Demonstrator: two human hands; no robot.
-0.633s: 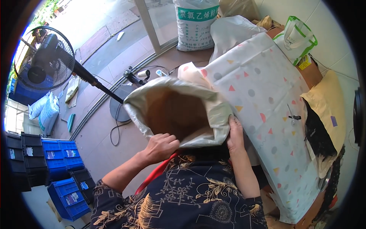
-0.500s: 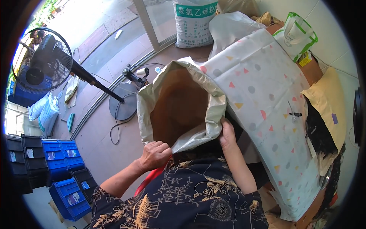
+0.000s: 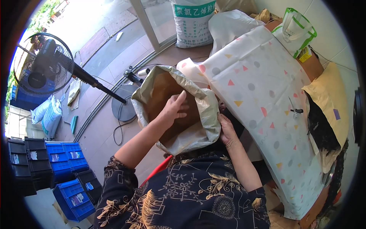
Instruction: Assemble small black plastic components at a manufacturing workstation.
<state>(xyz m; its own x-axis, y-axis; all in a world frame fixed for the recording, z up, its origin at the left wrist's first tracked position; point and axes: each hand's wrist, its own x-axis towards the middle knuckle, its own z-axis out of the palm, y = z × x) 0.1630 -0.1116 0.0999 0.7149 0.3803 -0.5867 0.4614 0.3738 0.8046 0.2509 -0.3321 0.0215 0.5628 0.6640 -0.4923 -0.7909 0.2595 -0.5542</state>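
A pale woven sack point(image 3: 207, 108) stands upright in front of my body with its mouth wide open and its rim folded outward. Its inside looks brown, and I cannot make out what lies at the bottom. My left hand point(image 3: 174, 108) reaches over the near left rim into the mouth, thumb and fingers apart, holding nothing. On the right side of the sack, my right hand point(image 3: 227, 130) grips the folded rim between thumb and fingers; some of those fingers are hidden behind the cloth.
A table under a patterned cover point(image 3: 255, 114) stands close on the right, with a cream bag point(image 3: 331, 103) on it. A black fan point(image 3: 44, 76) and its round base point(image 3: 124, 103) are at left. Blue crates point(image 3: 72, 198) stand lower left, a full white sack point(image 3: 192, 26) beyond.
My left hand has let go of the near rim and moved up and inward over the sack's mouth. The sack has tilted and its rim has shifted shape; my right hand keeps its hold.
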